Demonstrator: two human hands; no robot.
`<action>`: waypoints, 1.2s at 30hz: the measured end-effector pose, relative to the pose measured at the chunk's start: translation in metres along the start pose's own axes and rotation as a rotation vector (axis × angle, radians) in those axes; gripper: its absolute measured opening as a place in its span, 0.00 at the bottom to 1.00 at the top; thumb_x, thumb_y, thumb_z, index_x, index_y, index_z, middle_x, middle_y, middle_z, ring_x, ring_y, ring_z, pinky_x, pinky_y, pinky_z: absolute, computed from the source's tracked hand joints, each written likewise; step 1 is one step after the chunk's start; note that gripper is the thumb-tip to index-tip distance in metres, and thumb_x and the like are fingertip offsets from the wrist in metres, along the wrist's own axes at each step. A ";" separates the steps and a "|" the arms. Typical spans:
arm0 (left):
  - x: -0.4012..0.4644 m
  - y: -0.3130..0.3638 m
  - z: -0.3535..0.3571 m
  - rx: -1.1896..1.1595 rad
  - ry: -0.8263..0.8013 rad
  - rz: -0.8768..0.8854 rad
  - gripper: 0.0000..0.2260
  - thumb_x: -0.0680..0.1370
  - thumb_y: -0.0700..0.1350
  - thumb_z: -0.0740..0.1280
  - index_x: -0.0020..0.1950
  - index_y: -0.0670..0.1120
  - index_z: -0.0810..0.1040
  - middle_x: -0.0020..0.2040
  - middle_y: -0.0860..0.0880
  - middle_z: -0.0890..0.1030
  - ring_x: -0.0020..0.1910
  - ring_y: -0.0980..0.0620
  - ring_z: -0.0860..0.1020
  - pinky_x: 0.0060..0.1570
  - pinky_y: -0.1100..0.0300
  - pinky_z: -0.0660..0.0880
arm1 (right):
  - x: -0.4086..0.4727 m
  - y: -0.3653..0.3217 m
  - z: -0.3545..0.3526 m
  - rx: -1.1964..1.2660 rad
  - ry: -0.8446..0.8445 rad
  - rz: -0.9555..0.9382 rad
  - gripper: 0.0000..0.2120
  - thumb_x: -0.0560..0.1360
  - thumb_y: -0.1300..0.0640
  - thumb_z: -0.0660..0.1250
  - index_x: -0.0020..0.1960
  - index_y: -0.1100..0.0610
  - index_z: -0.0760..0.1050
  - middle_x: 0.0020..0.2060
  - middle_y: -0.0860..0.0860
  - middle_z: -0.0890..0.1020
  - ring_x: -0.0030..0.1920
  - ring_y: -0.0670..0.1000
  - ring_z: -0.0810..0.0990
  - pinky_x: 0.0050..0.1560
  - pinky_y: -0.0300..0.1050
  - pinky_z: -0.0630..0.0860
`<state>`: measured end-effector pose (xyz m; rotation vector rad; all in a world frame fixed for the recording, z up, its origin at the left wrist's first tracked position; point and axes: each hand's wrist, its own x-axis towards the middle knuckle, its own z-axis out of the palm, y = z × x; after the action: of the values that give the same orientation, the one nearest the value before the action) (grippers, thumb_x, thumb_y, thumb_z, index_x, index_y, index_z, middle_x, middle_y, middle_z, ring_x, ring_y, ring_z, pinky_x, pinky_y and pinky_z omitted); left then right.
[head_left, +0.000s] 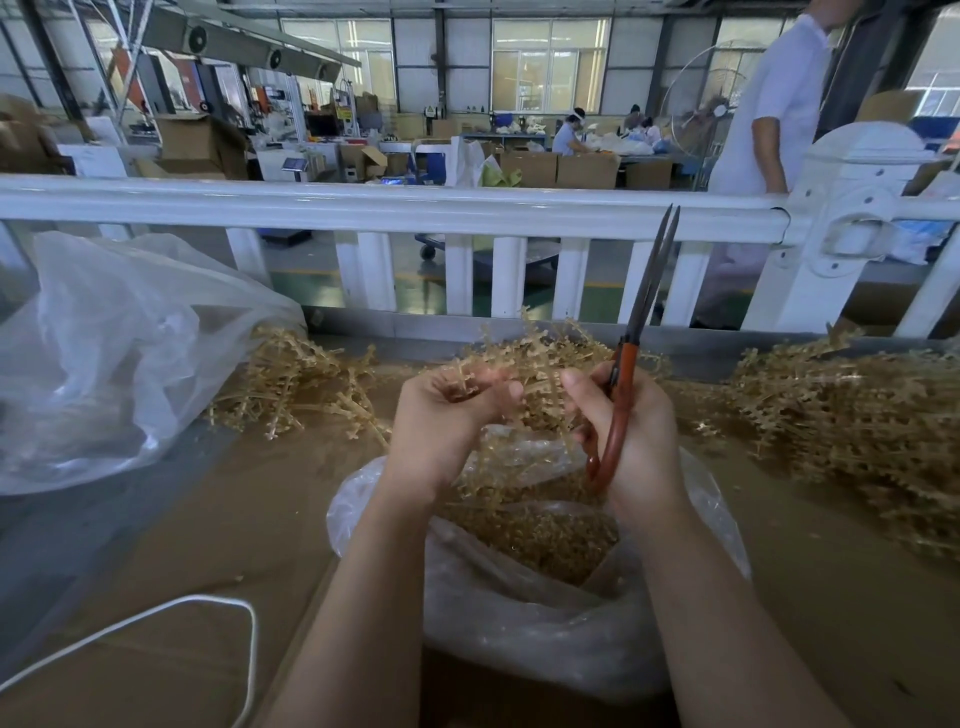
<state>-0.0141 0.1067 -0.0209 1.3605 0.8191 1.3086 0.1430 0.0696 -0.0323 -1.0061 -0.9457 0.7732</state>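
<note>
Tan sprig piles (841, 415) lying either side, my left grip (447, 415) pinching a sprig (463, 376), right grip (647, 434) clutching scissors (647, 291), bag (519, 639) holding cut bits (545, 535)

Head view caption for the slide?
Right hand holds scissors upright; left hand pinches a sprig over a bag of tan bits.

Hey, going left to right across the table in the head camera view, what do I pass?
Large clear plastic bag → small pile of tan plastic branches → left hand pinching a tan sprig → right hand gripping orange-handled scissors → big heap of tan plastic branches.
</note>
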 end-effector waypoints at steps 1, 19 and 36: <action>0.000 0.001 0.001 -0.022 0.042 0.071 0.06 0.70 0.37 0.76 0.38 0.48 0.85 0.38 0.46 0.86 0.39 0.49 0.84 0.44 0.52 0.81 | 0.000 0.001 0.001 -0.020 0.028 -0.009 0.15 0.70 0.47 0.74 0.47 0.57 0.76 0.36 0.50 0.81 0.35 0.48 0.80 0.32 0.39 0.76; 0.001 0.002 0.002 0.234 0.165 -0.168 0.41 0.61 0.65 0.77 0.66 0.46 0.68 0.54 0.50 0.80 0.49 0.53 0.81 0.50 0.56 0.79 | 0.001 -0.003 -0.005 0.000 -0.116 0.038 0.12 0.70 0.56 0.77 0.46 0.54 0.74 0.33 0.49 0.81 0.30 0.49 0.74 0.29 0.39 0.73; -0.004 0.007 -0.006 -0.010 -0.325 -0.446 0.12 0.59 0.48 0.80 0.37 0.44 0.85 0.37 0.48 0.82 0.31 0.57 0.74 0.30 0.66 0.70 | 0.002 -0.001 -0.002 -0.087 -0.233 -0.102 0.10 0.71 0.59 0.75 0.43 0.54 0.74 0.33 0.44 0.78 0.33 0.41 0.76 0.38 0.37 0.72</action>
<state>-0.0221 0.1025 -0.0156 1.2478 0.8270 0.7236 0.1454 0.0709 -0.0315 -0.9486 -1.2314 0.7800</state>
